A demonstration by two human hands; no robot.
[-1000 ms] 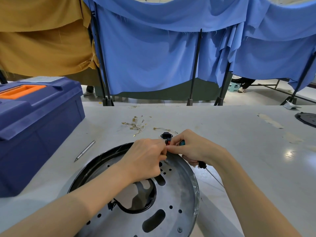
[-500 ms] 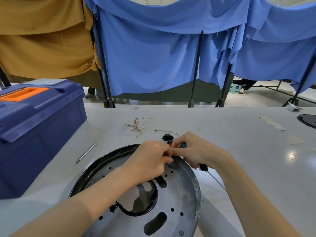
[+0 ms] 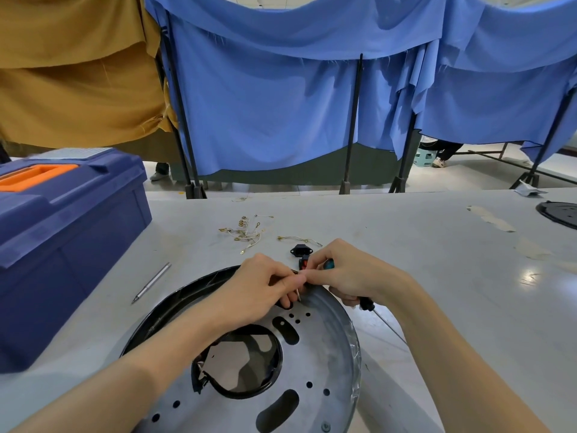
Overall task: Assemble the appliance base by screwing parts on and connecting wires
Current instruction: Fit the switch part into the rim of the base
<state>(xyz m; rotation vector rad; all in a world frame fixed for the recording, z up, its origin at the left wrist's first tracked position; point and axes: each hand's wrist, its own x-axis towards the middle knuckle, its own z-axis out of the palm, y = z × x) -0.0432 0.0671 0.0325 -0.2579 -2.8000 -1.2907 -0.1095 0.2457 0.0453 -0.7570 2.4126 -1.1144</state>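
Little change is noted against a second ago: both hands are kept at the far rim of the appliance base (image 3: 327, 354), with the fingertips drawn slightly closer together. The fitting step is therefore judged to be under way, with nothing yet driven home. The base is seen lying flat on the table (image 3: 437, 276) directly below the hands, its metal plate facing up inside a black rim. The left hand (image 3: 262, 289) is arched over the rim, fingers curled, and a small metal piece (image 3: 298, 295) is pinched in its tips; whether it is a screw or a wire terminal cannot be told. The right hand (image 3: 346, 273) is wrapped round a screwdriver (image 3: 365, 304), shaft trailing back toward the wrist, while thumb and forefinger are brought against the left fingertips. Terminal wires (image 3: 246, 232) and a black socket part (image 3: 301, 250) are left lying just beyond.
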